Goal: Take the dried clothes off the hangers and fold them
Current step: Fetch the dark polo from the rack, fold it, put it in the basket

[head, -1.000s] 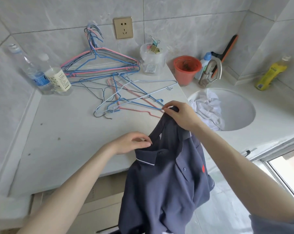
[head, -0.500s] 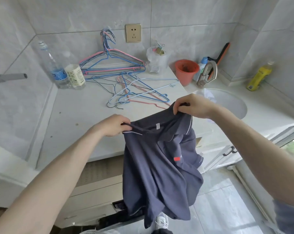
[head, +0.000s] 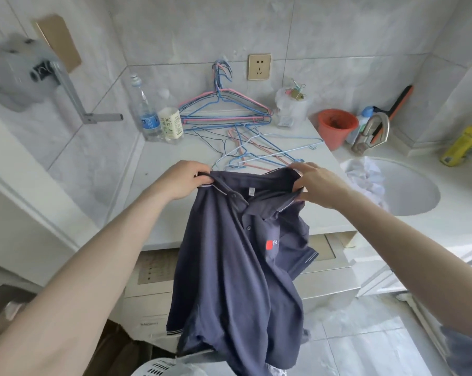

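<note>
A dark navy polo shirt (head: pixel 229 267) with a small red logo hangs in front of the counter edge, off its hanger. My left hand (head: pixel 184 180) grips the shirt's left shoulder by the collar. My right hand (head: pixel 314 183) pinches the right shoulder, so the collar is stretched between both hands. Empty wire hangers (head: pixel 256 150) in pink, blue and white lie tangled on the white counter (head: pixel 169 169) behind the shirt, and more hangers (head: pixel 224 109) lean against the wall.
Two bottles (head: pixel 158 118) stand at the counter's back left. A clear tub with clips (head: pixel 293 107), an orange pot (head: pixel 336 127) and a tap (head: pixel 370 131) sit at the back right. White cloth (head: pixel 365 175) lies in the sink. A white basket rim (head: pixel 164 369) shows below.
My hands have moved further apart and spread the shirt's collar wide. The shirt's front with the logo now faces me. The view has pulled back and turned left.
</note>
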